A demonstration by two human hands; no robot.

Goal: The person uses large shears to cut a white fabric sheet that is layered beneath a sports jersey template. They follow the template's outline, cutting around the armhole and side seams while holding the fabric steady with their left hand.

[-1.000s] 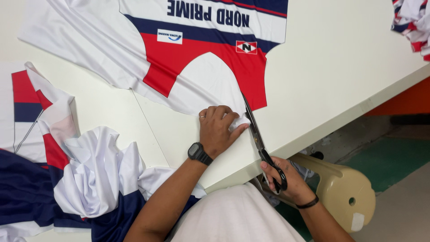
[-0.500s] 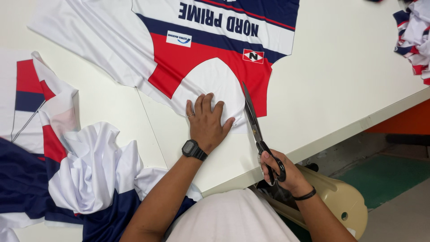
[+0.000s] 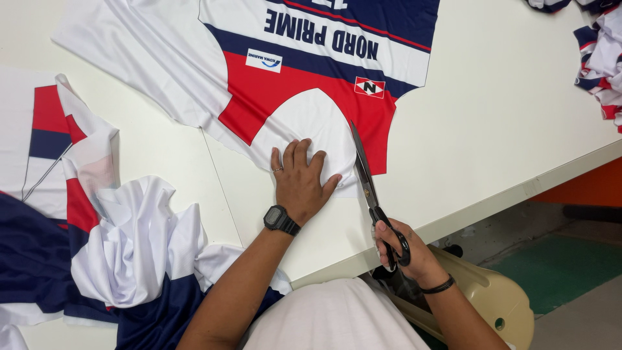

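Note:
A printed jersey panel (image 3: 304, 71) in white, red and navy lies flat on the white table (image 3: 505, 129). My left hand (image 3: 299, 183), with a black watch on the wrist, presses flat with spread fingers on the white neck area of the panel. My right hand (image 3: 396, 249) grips the handles of large black scissors (image 3: 366, 178) at the table's near edge. The blades point away from me along the red edge of the panel, just right of my left thumb.
A heap of white, navy and red fabric pieces (image 3: 97, 246) lies at the left. More cut pieces (image 3: 599, 58) are piled at the far right of the table. Below the table edge stands a beige plastic object (image 3: 492, 298) on a grey and green floor.
My left hand went from bunched on the fabric to flat with spread fingers. The scissors and right hand stayed by the panel's red edge, while the view shifted slightly.

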